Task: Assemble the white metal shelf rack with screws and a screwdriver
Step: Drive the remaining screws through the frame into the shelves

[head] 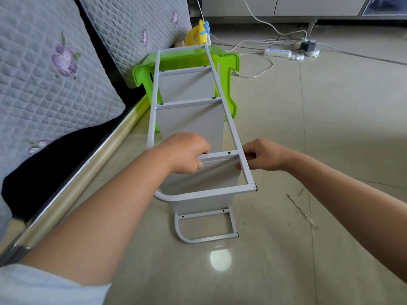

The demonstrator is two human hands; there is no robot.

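Both hands grip the rack: left hand on the nearest crossbar, right hand pinching the three o'clock rail, probably steadying it for screws.

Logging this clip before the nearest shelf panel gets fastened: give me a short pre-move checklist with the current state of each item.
1. Left hand grips the nearest shelf panel at its top edge: ok.
2. Right hand holds the right side rail beside that panel: ok.
3. Rack's far end propped on the green stool: ok.
4. Screwdriver in hand: not ok; it lies on the floor to the right.
5. Screw ready in hand: cannot tell.
6. Black screws already at the farther shelves: ok.
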